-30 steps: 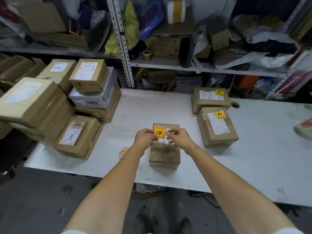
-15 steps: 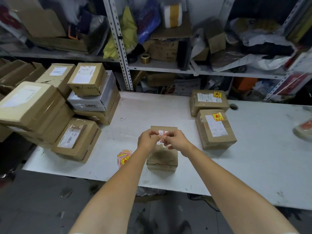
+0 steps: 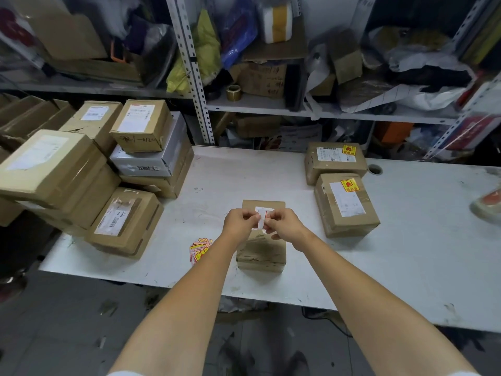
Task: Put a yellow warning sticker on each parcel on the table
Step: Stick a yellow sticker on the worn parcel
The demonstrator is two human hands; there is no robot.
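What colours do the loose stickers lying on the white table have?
The loose paper stickers are yellow with red print; head view.

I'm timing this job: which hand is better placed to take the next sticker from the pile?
Probably the left hand: the sticker pile lies beside its forearm, while the right hand sits farther off. Both currently pinch one sticker.

handwriting on the top stacked box (image 3: pixel 139 141) reads roughly "-0120"; print on the grey box (image 3: pixel 147 164), one white label (image 3: pixel 344 199) and one yellow sticker (image 3: pixel 349 185) is too small.
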